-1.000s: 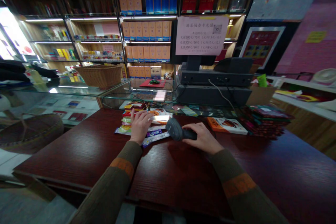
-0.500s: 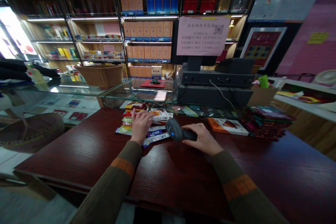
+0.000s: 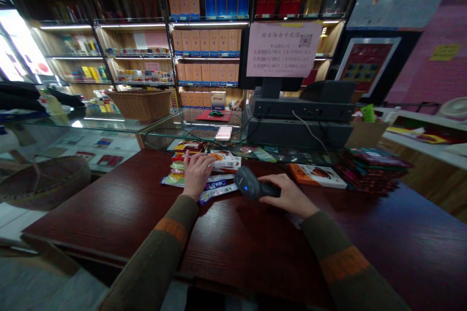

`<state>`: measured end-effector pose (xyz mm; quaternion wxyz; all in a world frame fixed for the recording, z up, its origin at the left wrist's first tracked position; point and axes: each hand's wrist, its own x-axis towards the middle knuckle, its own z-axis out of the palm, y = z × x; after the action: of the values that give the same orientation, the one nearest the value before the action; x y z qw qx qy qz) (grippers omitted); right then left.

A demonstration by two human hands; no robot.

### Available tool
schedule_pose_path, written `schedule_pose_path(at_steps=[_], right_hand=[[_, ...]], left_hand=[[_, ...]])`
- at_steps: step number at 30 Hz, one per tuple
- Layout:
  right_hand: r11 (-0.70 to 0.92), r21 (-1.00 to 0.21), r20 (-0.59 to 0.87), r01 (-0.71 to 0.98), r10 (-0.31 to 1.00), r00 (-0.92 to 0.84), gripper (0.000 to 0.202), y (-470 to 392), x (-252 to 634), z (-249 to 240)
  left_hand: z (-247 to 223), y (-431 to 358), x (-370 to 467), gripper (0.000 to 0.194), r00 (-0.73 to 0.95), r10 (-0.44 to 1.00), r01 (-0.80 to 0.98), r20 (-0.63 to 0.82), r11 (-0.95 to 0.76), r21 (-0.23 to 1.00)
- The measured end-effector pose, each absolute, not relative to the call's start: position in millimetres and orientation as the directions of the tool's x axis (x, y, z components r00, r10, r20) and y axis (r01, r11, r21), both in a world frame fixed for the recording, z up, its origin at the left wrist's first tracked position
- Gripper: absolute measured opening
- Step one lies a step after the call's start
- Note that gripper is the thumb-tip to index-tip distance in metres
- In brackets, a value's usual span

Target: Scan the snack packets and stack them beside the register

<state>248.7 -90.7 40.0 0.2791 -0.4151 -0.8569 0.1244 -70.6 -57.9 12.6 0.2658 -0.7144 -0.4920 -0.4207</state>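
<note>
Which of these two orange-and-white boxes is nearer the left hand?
The left box, right by the fingers of the left hand, among the snack packets. The other box lies farther right, beside the dark stack.

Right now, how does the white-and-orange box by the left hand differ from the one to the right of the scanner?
The left box is partly covered by the left hand; no hand covers the right box. The left box lies among colourful packets, while the right box lies beside a dark stack. Both boxes are white and orange.
</note>
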Motion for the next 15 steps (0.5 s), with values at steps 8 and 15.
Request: schedule_pose_path(at_steps=[8, 15], right_hand=[[0.621, -0.462, 0.369, 0.633, 0.784, -0.5, 0.044, -89.8, 252.0, 41.4], [0.618, -0.47, 0.367, 0.63, 0.786, -0.498, 0.044, -91.8, 255.3, 43.4]], left_hand=[[10.6, -57.9, -69.9, 0.02, 0.183, 0.465, 0.925, 0.866, -0.38, 0.008], [11.6, -59.1, -69.0, 0.019, 0.182, 0.463, 0.924, 0.867, -0.382, 0.01]])
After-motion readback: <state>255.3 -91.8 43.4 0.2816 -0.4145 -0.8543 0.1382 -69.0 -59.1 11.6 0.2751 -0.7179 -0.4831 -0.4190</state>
